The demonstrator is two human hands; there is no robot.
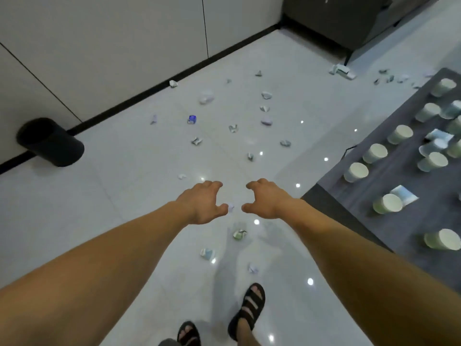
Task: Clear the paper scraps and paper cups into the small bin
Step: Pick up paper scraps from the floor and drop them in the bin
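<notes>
— How are the arms held?
— Both bare forearms are stretched forward and down, side by side, palms turned down.

— And the left hand [203,202]?
— Its fingers are curled loosely, the thumb pointed inward; nothing is held in the grip.

— The right hand [265,199]?
— It is mirrored: fingers hooked, thumb turned toward the left thumb, grip empty. The two thumbs are kept near, not touching.

— Anything lower?
— Two feet in dark sandals [249,305] are seen.

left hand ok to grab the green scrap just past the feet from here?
Probably yes. The left hand is open and empty, and the green scrap lies on bare floor just below it; nothing sits between. It would need to reach down.
</notes>
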